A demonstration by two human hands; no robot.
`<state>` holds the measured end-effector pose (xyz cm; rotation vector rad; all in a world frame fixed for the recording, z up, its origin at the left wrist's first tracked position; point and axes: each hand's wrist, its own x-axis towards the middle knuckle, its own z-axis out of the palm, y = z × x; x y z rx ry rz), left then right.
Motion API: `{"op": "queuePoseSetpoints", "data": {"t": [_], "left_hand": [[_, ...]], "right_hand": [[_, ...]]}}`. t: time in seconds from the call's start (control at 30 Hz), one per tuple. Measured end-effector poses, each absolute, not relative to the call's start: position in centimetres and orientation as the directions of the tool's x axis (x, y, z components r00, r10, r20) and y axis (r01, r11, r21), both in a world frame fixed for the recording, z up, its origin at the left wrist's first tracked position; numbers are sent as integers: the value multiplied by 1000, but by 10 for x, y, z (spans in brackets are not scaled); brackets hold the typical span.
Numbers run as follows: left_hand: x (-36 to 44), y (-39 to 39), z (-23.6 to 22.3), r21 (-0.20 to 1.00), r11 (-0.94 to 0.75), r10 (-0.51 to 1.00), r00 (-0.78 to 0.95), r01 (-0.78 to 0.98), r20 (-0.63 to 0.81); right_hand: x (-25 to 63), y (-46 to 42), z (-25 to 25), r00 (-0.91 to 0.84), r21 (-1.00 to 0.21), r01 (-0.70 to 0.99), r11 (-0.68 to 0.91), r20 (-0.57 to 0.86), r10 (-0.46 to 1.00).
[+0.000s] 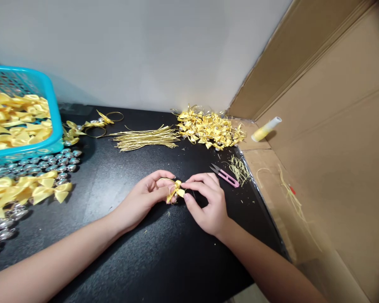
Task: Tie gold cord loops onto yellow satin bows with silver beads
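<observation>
A small yellow ribbon bow point(178, 191) with a silvery bell or bead on it is held just above the black table, between my two hands. My left hand point(150, 189) pinches the bow's left side between thumb and fingers, and a thin gold cord loops by those fingers. From the other side, the thumb and index fingertip of my right hand point(206, 200) close on the bow's right edge. A fine dark line, too thin to name, shows near the right thumb. Pink thread snips point(225, 175) lie beyond my right hand, beside a tangle of yellow thread ends point(239, 169).
A turquoise basket point(52, 107) of yellow bows stands left, with silvery beads point(61, 164) and loose bows point(44, 189) before it. Gold cords point(145, 139) and a pile of finished-looking bows point(208, 128) lie at the back. A thread spool point(265, 129) stands by the cardboard wall point(334, 105).
</observation>
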<state>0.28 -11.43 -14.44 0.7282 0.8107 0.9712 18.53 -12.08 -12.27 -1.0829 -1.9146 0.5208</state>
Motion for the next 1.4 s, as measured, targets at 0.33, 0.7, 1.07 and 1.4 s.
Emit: {"op": "queuePoseSetpoints", "data": {"t": [0.33, 0.7, 1.07, 1.4], "left_hand": [[3, -114, -147, 811, 323, 939, 269, -488, -213], [7, -118, -150, 876, 204, 979, 100, -437, -178], [5, -118, -145, 966, 147, 986, 109, -211, -126], [7, -118, -140, 956, 196, 974, 159, -219, -164]], "right_hand": [[180, -130, -137, -248, -833, 339, 437, 369, 896], [182, -124, -134, -405, -834, 440, 332, 145, 903], [184, -125, -134, -480, -776, 426, 465, 243, 843], [182, -127, -137, -552, -743, 393, 541, 280, 785]]}}
